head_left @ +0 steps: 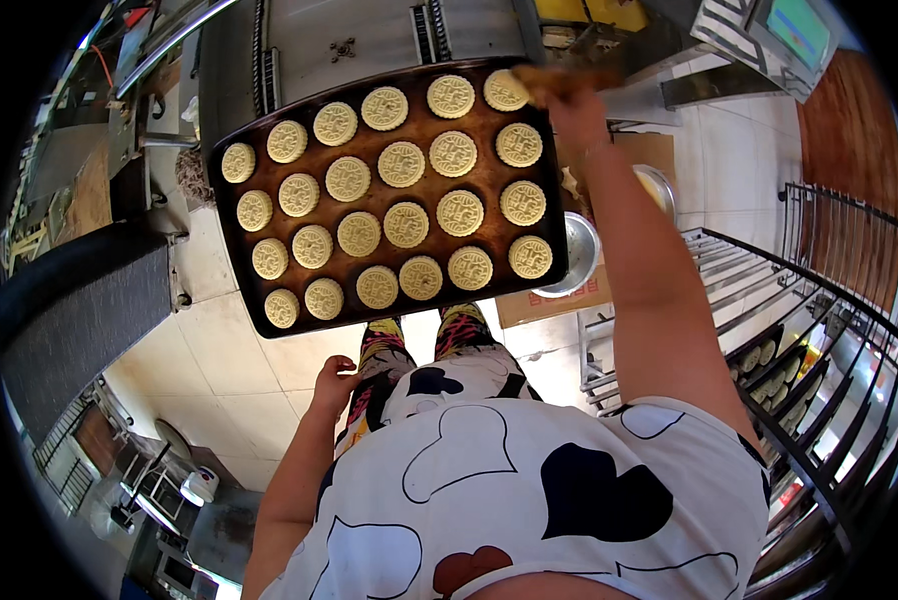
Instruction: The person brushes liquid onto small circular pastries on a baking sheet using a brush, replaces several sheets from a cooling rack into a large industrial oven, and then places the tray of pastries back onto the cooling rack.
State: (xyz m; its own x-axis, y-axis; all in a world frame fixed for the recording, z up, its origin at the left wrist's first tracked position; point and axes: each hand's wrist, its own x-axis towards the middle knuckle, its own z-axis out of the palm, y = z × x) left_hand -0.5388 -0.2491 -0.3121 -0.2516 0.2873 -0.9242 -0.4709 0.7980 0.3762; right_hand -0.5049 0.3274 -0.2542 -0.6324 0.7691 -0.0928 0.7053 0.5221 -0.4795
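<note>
A dark baking tray [379, 325] lies in front of me, with rows of round, stamped pale-yellow pastries [401, 164] on it. My right hand [574, 105] reaches to its far right corner, fingers closed on a long brown thing [599, 78] smeared by motion, its kind unclear. This brown thing overlaps the edge of the corner pastry [506, 91]; whether they touch I cannot tell. Low beside my left leg hangs my left hand [336, 382], apart from the tray, fingers loosely bent and nothing seen in them.
Metal bowls [581, 255] stand right of the tray by a cardboard box [554, 305]. A black metal rack [769, 385] holding trays of round pieces is at my right. The conveyor machine [344, 45] lies beyond the tray; a grey belt [79, 330] is at left.
</note>
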